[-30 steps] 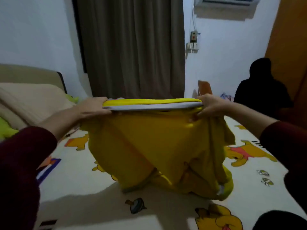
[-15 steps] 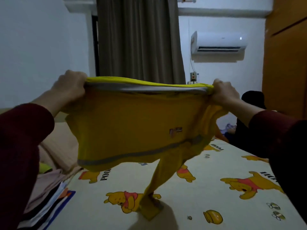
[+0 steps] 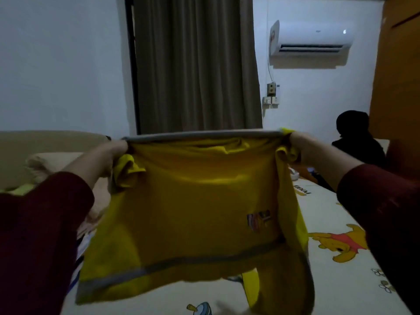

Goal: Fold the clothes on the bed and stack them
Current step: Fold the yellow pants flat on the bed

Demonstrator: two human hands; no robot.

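My fingers are curled tight on the two ends of a grey-trimmed edge: my left hand [image 3: 113,153] pinches one corner with a bunch of loose yellow cloth gathered under it, and my right hand [image 3: 300,147] clamps the other, so the edge runs taut between them. I hold the yellow shirt [image 3: 193,212] up like this so it hangs open and flat in the air above the bed, showing a small printed badge [image 3: 259,220] and a grey band near its lower edge (one sleeve or side trails lower on the right, so it is not yet squared). Below it lies the cartoon-bear bedsheet [image 3: 336,246], where I judge the shirt should be laid for folding. At my left, part of a stack of folded clothes [image 3: 79,244] peeks out beside a beige pillow [image 3: 43,160]. Farther off sit a dark-clothed person [image 3: 356,139], the grey curtain [image 3: 193,64] and a wall air conditioner [image 3: 311,42].
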